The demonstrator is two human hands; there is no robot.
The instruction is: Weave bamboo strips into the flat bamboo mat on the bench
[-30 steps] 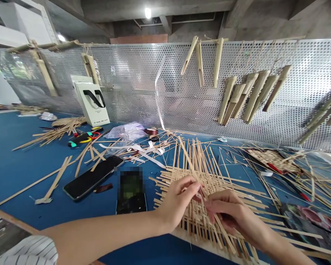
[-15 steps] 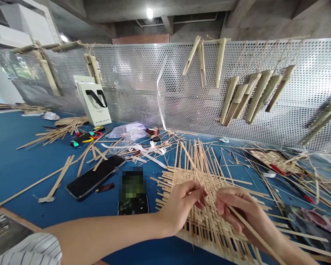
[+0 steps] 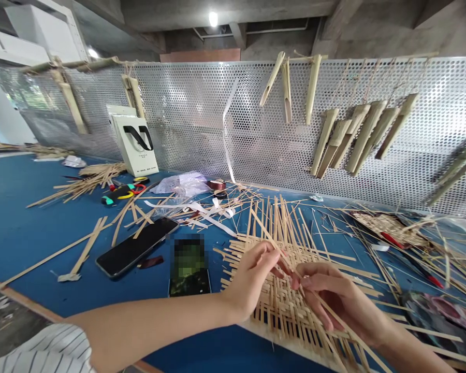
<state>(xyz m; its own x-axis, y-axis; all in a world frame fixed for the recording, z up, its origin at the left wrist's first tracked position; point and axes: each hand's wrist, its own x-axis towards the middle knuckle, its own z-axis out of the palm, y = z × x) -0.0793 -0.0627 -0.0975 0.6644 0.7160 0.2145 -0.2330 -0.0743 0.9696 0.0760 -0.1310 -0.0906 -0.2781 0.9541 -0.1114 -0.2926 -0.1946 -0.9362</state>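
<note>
A half-woven mat of thin bamboo strips [image 3: 291, 248] lies on the blue table [image 3: 31, 228] in front of me. My left hand [image 3: 252, 280] rests on the mat's near left part, its fingertips pinched on a long loose bamboo strip [image 3: 337, 324]. My right hand [image 3: 337, 300] is just to the right, fingers curled around the same strip, which runs diagonally down toward the lower right. The two hands almost touch over the weave.
Two phones [image 3: 137, 253] [image 3: 189, 267] lie left of the mat. Loose bamboo strips [image 3: 85, 181], scissors [image 3: 122, 190], a crumpled plastic bag [image 3: 178, 184] and a white box [image 3: 134, 142] sit further back. Split bamboo pieces [image 3: 345, 137] hang on the perforated metal screen. More strips clutter the right side.
My right hand lifted back with the long strip, then moved in again toward my left hand. My left hand's fingers stayed at the same spot on the weave.
</note>
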